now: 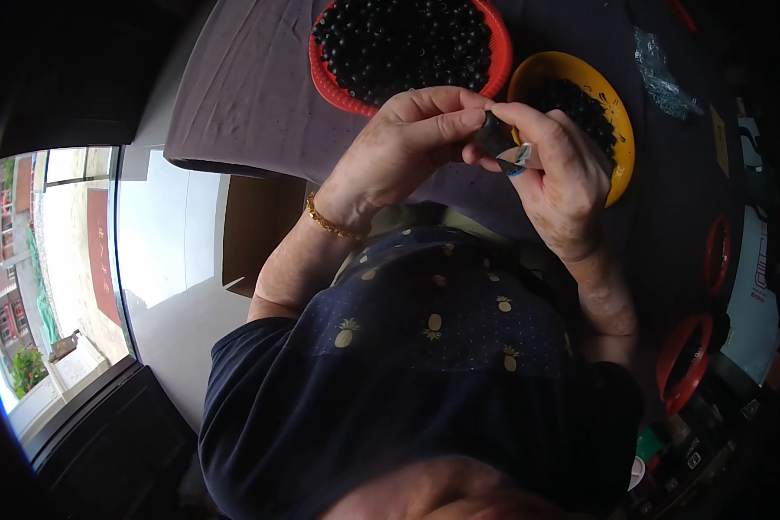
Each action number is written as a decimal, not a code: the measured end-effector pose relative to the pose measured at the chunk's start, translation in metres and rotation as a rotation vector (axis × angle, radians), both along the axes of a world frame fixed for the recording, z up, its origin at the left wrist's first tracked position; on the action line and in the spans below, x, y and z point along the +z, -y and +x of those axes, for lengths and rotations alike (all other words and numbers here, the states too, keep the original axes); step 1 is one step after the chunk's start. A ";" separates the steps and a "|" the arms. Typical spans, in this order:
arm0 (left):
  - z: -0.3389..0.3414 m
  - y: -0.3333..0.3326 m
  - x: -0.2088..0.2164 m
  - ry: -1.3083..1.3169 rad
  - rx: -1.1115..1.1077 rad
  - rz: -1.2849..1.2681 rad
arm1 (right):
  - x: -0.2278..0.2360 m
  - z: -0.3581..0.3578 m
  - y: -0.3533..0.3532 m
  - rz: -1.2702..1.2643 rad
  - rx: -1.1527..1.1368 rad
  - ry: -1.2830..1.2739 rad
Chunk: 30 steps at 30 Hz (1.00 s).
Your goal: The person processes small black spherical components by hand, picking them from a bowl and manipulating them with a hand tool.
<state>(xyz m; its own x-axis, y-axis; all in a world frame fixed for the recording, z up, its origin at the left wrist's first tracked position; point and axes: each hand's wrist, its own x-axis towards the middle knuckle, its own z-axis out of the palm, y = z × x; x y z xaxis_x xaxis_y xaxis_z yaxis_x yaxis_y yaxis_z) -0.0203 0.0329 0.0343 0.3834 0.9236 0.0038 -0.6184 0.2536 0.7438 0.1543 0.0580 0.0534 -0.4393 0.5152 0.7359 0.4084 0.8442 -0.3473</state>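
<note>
With your left hand (407, 139) and right hand (550, 160) both pinching that small dark piece (497, 136), a loosened grip could drop it among the beads in the yellow bowl (611, 91).

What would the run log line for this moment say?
left hand: pinching small dark piece | right hand: gripping same piece | beyond: red basket, yellow bowl, both with black beads

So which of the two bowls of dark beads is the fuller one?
The red basket-like bowl at the top centre, heaped with dark round beads across its whole width. The yellow bowl to its right, partly behind the right hand, shows bare yellow inside.
</note>
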 end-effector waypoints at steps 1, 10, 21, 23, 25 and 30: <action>0.001 0.000 0.000 0.014 0.025 0.001 | 0.003 -0.002 0.000 -0.046 -0.001 0.001; 0.008 0.002 0.000 0.070 0.070 0.035 | 0.035 0.004 -0.012 0.176 -0.110 0.278; 0.010 0.009 0.008 0.018 0.029 0.107 | 0.041 0.002 -0.008 0.134 -0.078 0.365; 0.010 0.010 0.009 0.026 0.048 0.063 | 0.043 0.003 -0.007 0.148 -0.088 0.387; 0.010 0.010 0.009 0.035 0.023 0.060 | 0.043 0.004 -0.007 0.162 -0.104 0.411; 0.012 0.010 0.010 0.038 0.033 0.029 | 0.043 0.005 -0.010 0.177 -0.084 0.413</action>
